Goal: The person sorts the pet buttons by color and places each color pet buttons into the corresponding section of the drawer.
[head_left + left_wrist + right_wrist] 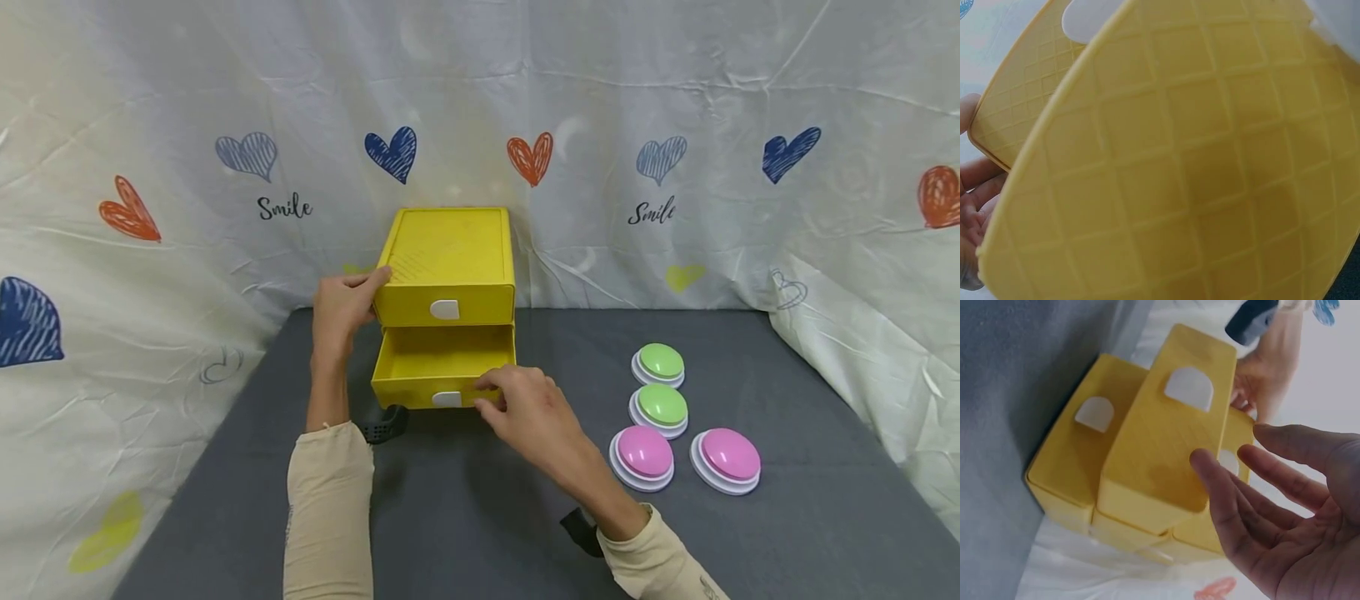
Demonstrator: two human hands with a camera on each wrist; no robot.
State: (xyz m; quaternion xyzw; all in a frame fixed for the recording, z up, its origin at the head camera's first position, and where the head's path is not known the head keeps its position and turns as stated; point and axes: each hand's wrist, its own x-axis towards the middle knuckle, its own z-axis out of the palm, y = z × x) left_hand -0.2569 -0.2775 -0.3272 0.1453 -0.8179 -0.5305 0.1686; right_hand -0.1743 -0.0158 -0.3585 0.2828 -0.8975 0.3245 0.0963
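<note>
A yellow drawer cabinet (450, 246) stands against the back curtain, its drawers fitted with white tabs. One drawer (442, 350) below the top one is pulled out, and the part of its inside that shows is bare. My left hand (341, 308) holds the cabinet's upper left corner, thumb on top and fingers along the side. Close to the right part of the pulled-out drawer's front is my right hand (536, 412), fingers loosely bent and gripping nothing. In the right wrist view, a lower closed drawer (1066, 462) also shows, with the right fingertips (1202, 459) over the pulled-out front.
On the dark table (465, 517), right of the right hand, sit two green push buttons (663, 403) and two pink push buttons (645, 451) on white bases. A pale curtain (585, 67) printed with hearts surrounds the table at the back and sides.
</note>
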